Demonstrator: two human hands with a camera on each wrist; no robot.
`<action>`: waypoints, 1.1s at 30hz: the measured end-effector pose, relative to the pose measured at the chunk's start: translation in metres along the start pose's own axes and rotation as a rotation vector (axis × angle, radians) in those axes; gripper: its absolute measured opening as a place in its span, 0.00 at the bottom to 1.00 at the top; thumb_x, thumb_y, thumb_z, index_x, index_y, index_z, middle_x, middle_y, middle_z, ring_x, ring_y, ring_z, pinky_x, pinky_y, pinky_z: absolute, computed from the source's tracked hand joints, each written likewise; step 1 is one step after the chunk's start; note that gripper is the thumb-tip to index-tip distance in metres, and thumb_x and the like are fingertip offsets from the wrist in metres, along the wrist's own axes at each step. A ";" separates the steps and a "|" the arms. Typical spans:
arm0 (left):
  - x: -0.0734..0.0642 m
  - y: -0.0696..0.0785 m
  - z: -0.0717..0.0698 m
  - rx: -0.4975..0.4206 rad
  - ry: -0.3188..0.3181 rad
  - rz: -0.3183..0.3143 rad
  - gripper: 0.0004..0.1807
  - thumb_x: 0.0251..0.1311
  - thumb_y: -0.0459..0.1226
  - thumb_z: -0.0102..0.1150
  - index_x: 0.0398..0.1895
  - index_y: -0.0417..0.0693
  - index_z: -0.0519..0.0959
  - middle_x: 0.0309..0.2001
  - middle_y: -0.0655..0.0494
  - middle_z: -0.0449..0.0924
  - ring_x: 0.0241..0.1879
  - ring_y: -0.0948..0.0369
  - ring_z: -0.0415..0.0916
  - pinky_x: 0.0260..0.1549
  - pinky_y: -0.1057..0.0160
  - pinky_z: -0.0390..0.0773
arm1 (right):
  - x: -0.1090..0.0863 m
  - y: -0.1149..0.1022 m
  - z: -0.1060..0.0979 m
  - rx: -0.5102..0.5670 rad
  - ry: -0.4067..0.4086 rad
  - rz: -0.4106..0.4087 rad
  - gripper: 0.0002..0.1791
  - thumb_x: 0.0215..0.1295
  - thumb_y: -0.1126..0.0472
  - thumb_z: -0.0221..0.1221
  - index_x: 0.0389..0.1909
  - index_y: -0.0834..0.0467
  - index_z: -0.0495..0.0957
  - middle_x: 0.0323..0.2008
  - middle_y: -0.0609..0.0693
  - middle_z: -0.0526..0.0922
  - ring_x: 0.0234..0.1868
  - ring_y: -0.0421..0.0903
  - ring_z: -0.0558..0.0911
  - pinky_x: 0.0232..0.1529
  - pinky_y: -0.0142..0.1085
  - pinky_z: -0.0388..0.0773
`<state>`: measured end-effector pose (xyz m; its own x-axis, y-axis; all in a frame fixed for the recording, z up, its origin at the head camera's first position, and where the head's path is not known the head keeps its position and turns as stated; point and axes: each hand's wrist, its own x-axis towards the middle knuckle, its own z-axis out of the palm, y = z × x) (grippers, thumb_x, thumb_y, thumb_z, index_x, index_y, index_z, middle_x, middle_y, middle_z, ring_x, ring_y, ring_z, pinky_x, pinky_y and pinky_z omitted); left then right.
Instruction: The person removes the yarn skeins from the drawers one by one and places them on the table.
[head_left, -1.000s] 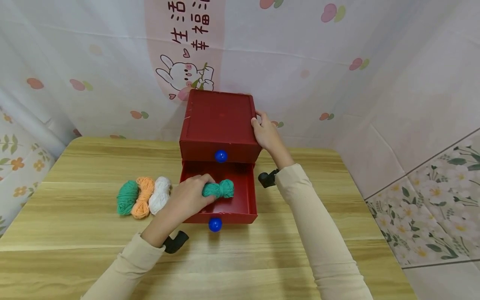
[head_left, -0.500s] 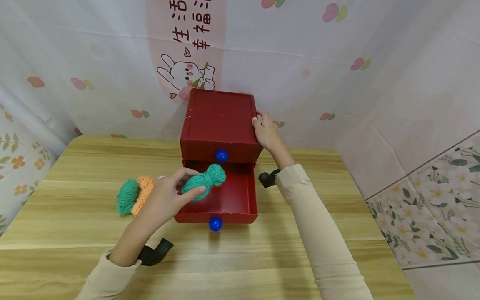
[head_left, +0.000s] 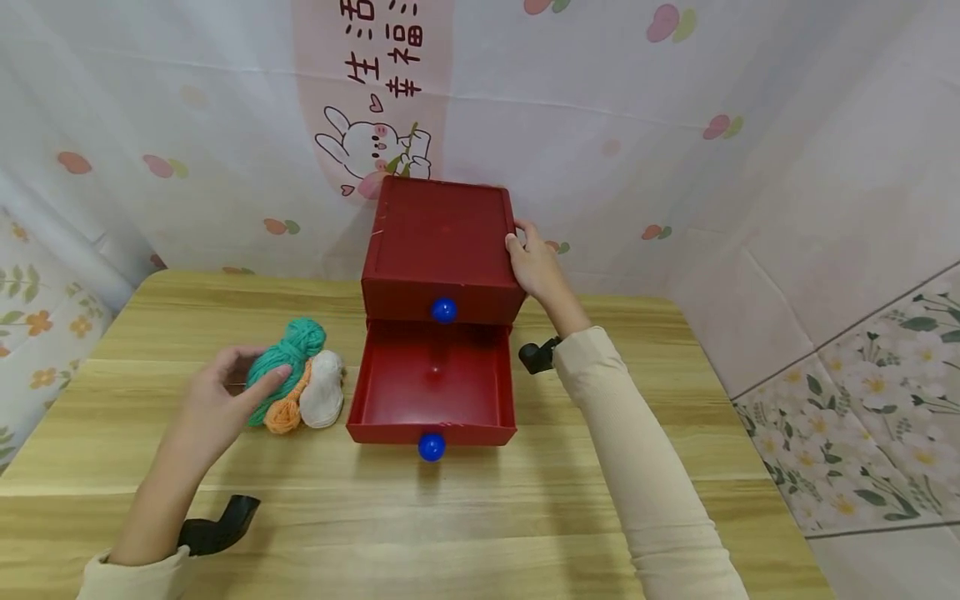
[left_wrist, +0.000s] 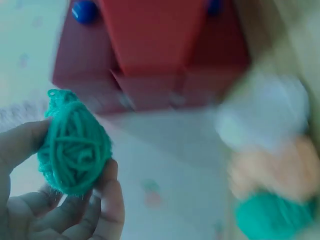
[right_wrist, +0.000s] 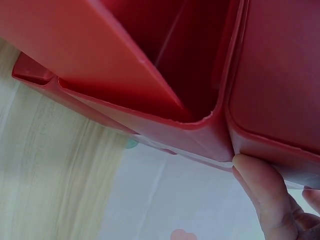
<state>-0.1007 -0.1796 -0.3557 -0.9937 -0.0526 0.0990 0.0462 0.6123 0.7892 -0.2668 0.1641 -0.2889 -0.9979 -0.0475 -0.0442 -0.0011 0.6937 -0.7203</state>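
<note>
My left hand (head_left: 213, 404) holds a green yarn skein (head_left: 288, 354), tied at the waist, between thumb and fingers. It is over the left part of the table, in front of the other skeins in the head view. An orange skein (head_left: 283, 415) and a white skein (head_left: 322, 390) lie there; a second green skein (left_wrist: 272, 217) beside them shows blurred in the left wrist view. My right hand (head_left: 538, 265) touches the right side of a red drawer box (head_left: 442, 229), its thumb (right_wrist: 262, 182) against the wall. The lower drawer (head_left: 397, 392) is pulled out.
Blue round knobs (head_left: 431, 447) sit on both drawer fronts. The box stands at the back of the wooden table (head_left: 480, 525), close to a printed curtain (head_left: 585, 125). Black wrist mounts (head_left: 221, 527) are strapped to both wrists.
My left hand has lifted the green skein out of the lower drawer and carried it left, over to the other skeins. My right hand has stayed at the box's side.
</note>
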 end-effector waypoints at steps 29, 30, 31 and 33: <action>0.024 -0.118 -0.027 0.241 -0.223 -0.285 0.32 0.66 0.52 0.45 0.45 0.24 0.65 0.42 0.26 0.69 0.37 0.41 0.71 0.29 0.56 0.72 | -0.001 0.000 -0.002 -0.004 -0.015 0.009 0.29 0.74 0.48 0.34 0.72 0.51 0.46 0.63 0.59 0.67 0.60 0.53 0.71 0.59 0.48 0.67; 0.024 -0.117 -0.027 0.246 -0.224 -0.285 0.31 0.66 0.52 0.45 0.44 0.24 0.65 0.40 0.28 0.70 0.36 0.43 0.70 0.28 0.57 0.71 | -0.001 0.000 -0.002 -0.007 -0.016 0.008 0.29 0.74 0.48 0.34 0.72 0.51 0.46 0.63 0.59 0.67 0.60 0.53 0.71 0.59 0.48 0.67; 0.025 -0.117 -0.026 0.245 -0.218 -0.285 0.31 0.66 0.51 0.46 0.43 0.25 0.65 0.39 0.30 0.71 0.36 0.44 0.69 0.27 0.59 0.70 | -0.001 -0.001 -0.002 -0.006 -0.014 0.007 0.29 0.74 0.48 0.34 0.72 0.51 0.46 0.63 0.59 0.68 0.59 0.53 0.71 0.59 0.48 0.68; 0.025 -0.115 -0.024 0.246 -0.208 -0.287 0.30 0.66 0.51 0.46 0.41 0.26 0.65 0.36 0.34 0.71 0.34 0.46 0.68 0.26 0.61 0.68 | -0.001 0.000 -0.002 -0.007 -0.015 0.005 0.29 0.74 0.48 0.34 0.72 0.50 0.46 0.62 0.59 0.68 0.59 0.53 0.72 0.58 0.48 0.68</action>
<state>-0.1284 -0.2704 -0.4296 -0.9632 -0.1040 -0.2477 -0.2362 0.7672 0.5963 -0.2665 0.1654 -0.2870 -0.9968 -0.0549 -0.0585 0.0035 0.6990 -0.7151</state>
